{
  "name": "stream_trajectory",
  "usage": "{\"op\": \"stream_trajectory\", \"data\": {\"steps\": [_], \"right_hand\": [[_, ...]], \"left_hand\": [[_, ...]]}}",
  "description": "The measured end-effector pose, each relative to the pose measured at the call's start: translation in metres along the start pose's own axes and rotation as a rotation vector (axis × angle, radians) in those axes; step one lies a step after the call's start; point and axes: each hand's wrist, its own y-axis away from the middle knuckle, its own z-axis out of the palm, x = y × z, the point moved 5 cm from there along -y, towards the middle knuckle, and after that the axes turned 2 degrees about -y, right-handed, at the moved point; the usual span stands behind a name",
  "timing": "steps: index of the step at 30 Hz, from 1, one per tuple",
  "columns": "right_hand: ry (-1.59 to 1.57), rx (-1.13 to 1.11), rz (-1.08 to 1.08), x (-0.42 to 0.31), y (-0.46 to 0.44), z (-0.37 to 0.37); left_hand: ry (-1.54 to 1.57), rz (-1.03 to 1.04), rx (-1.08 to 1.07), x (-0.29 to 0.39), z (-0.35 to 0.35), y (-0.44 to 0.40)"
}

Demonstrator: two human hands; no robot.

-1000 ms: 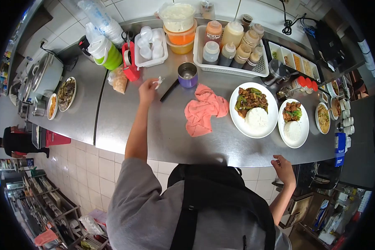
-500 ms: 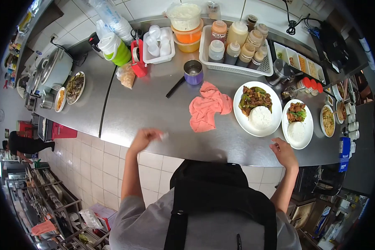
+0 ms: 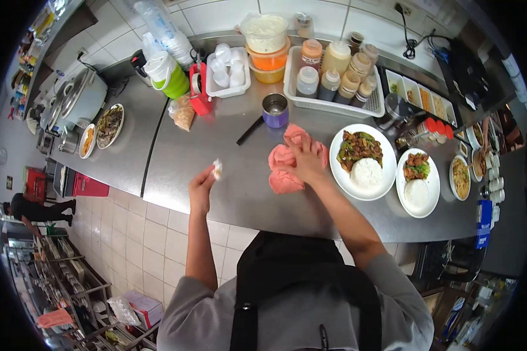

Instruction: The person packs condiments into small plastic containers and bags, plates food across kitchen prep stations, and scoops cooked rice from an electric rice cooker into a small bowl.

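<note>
Pinched in my left hand is a small crumpled white tissue, with a brownish mark on it, held above the counter's front part. My right hand rests on a bunched pink cloth, its fingers spread over the fabric. Just right of that hand stands a white plate with a mound of rice and a dark meat and green vegetable dish. A smaller oval plate beside it carries rice, browned meat and some greens. Behind the cloth is a purple cup with a black handle.
Sauce bottles fill a white basket at the back. Stacked tubs, a container of small cups and a green jug line the wall. More food plates stand far right. Another person is at far left.
My right hand has moved left from beside the plates onto the pink cloth. My left hand still holds the tissue, now turned more upright. The view has shifted slightly.
</note>
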Motion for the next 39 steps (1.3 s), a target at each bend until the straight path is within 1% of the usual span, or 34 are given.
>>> {"op": "stream_trajectory", "data": {"steps": [2, 4, 5, 7, 8, 9, 11, 13, 15, 16, 18, 19, 20, 21, 22, 24, 26, 28, 29, 31, 33, 35, 37, 38, 39], "right_hand": [[-0.107, -0.232, 0.089, -0.012, 0.011, 0.048], [-0.543, -0.391, -0.129, -0.04, 0.041, 0.11], [-0.545, -0.396, -0.132, -0.054, 0.033, 0.106], [-0.809, -0.522, -0.025, -0.096, -0.002, 0.081], [-0.778, -0.453, 0.013, -0.107, -0.033, 0.07], [-0.749, -0.385, 0.051, -0.108, -0.072, 0.07], [-1.416, -0.591, 0.278, -0.105, -0.132, 0.116], [-0.666, -0.642, 0.029, -0.107, -0.19, 0.086], [-0.335, -0.682, -0.058, -0.091, -0.21, 0.142], [-0.342, -0.692, -0.07, -0.104, -0.199, 0.18], [0.32, 0.007, 0.518, -0.109, -0.177, 0.241], [0.222, -0.2, 0.509, -0.13, -0.168, 0.306], [0.126, -0.411, 0.495, -0.156, -0.16, 0.352], [0.102, -0.5, 0.47, -0.189, -0.153, 0.332], [0.077, -0.583, 0.446, -0.223, -0.146, 0.294], [0.204, -0.511, -0.053, -0.289, -0.125, 0.245], [-0.171, -0.35, -0.024, -0.328, -0.09, 0.216], [-0.356, -0.413, -0.265, -0.343, -0.053, 0.211], [-0.353, -0.416, -0.259, -0.333, -0.041, 0.2], [-0.53, -0.348, -0.516, -0.297, -0.009, 0.167], [-0.66, -0.397, -0.542, -0.245, 0.024, 0.133], [-0.553, -0.477, -0.61, -0.189, 0.056, 0.082], [-0.561, -0.334, -0.592, -0.141, 0.103, 0.054], [-0.528, -0.319, -0.553, -0.12, 0.111, 0.036], [-0.511, -0.551, -0.516, -0.104, 0.122, 0.028]], "left_hand": [[0.022, -0.035, 0.089, -0.01, -0.036, 0.032], [0.057, -0.071, 0.21, -0.02, -0.076, 0.069], [0.037, -0.09, 0.268, -0.019, -0.09, 0.089], [0.053, -0.114, 0.385, -0.03, -0.123, 0.121], [0.061, -0.125, 0.45, -0.038, -0.137, 0.136], [0.06, -0.13, 0.462, -0.041, -0.144, 0.149], [0.089, -0.127, 0.571, -0.041, -0.157, 0.173], [0.098, -0.102, 0.609, -0.054, -0.173, 0.191], [0.053, -0.136, 0.643, -0.061, -0.18, 0.209], [0.04, -0.143, 0.651, -0.062, -0.181, 0.217], [0.041, -0.15, 0.681, -0.063, -0.183, 0.233], [0.043, -0.155, 0.696, -0.063, -0.184, 0.239], [0.047, -0.142, 0.707, -0.062, -0.184, 0.245], [0.047, -0.158, 0.712, -0.061, -0.184, 0.251], [0.069, -0.129, 0.712, -0.058, -0.183, 0.252], [0.093, -0.099, 0.71, -0.048, -0.18, 0.247], [0.1, -0.05, 0.732, -0.036, -0.176, 0.24], [0.088, -0.03, 0.711, -0.029, -0.174, 0.232], [0.075, -0.009, 0.692, -0.023, -0.171, 0.227], [0.071, -0.007, 0.676, -0.015, -0.165, 0.217], [0.036, 0.006, 0.601, -0.007, -0.158, 0.201], [0.025, 0.032, 0.557, 0.009, -0.142, 0.181], [0.012, 0.051, 0.48, 0.018, -0.122, 0.154], [-0.035, 0.072, 0.439, 0.023, -0.113, 0.139], [-0.08, 0.098, 0.403, 0.028, -0.104, 0.122]]}}
